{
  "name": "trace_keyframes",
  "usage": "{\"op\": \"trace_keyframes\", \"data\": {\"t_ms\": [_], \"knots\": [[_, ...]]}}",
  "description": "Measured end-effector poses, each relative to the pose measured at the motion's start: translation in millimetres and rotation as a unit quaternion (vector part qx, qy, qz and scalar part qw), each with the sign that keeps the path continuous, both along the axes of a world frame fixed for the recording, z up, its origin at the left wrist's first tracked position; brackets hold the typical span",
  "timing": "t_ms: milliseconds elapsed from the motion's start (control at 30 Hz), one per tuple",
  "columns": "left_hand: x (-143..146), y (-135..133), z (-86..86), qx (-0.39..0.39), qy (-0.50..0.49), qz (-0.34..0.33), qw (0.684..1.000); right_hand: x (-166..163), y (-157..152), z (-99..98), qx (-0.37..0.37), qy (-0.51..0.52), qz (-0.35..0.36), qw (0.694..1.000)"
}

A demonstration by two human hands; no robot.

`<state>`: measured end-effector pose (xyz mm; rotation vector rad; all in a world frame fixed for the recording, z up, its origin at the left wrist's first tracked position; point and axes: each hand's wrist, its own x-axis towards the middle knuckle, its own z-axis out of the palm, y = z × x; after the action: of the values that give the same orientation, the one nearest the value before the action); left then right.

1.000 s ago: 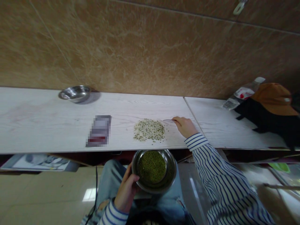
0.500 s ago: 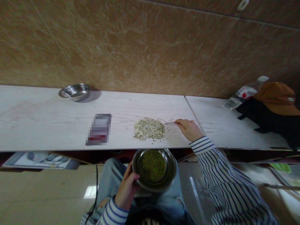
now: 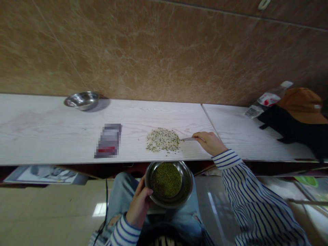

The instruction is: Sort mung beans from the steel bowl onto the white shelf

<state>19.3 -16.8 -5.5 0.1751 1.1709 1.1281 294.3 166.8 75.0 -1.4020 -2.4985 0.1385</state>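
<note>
Sorting a heap of seeds with a thin tool

Head view: the right hand [image 3: 210, 142] pinches a thin metal tool [image 3: 188, 139] at the seed heap [image 3: 163, 140] on the table [image 3: 51, 136]; the left hand [image 3: 138, 205] grips the steel bowl [image 3: 188, 184] of green beans [image 3: 166, 180], probably weighty and slippery, best held at the rim.

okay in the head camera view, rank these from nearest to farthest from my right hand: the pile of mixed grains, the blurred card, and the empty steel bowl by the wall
From the right hand:
1. Pale pile of mixed grains, just left of it on the white wooden counter.
2. Flat blurred card, farther left.
3. Empty shiny steel bowl, far left by the wall.
</note>
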Motion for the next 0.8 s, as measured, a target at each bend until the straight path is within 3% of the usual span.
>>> {"op": "trace_keyframes", "data": {"t_ms": [300, 600, 800], "knots": [[1, -1, 4.0, 0.006, 0.004, 0.000, 1.000, -2, -1, 0.6, -0.003, -0.011, -0.002, 1.000], [1, -1, 3.2, 0.001, 0.003, 0.004, 1.000, 8, -22, 1.7, -0.001, -0.009, 0.025, 1.000], [4, 0, 8.8, 0.005, 0.005, 0.003, 1.000, 5, -25, -1.8, 0.014, -0.011, -0.009, 1.000]]}}
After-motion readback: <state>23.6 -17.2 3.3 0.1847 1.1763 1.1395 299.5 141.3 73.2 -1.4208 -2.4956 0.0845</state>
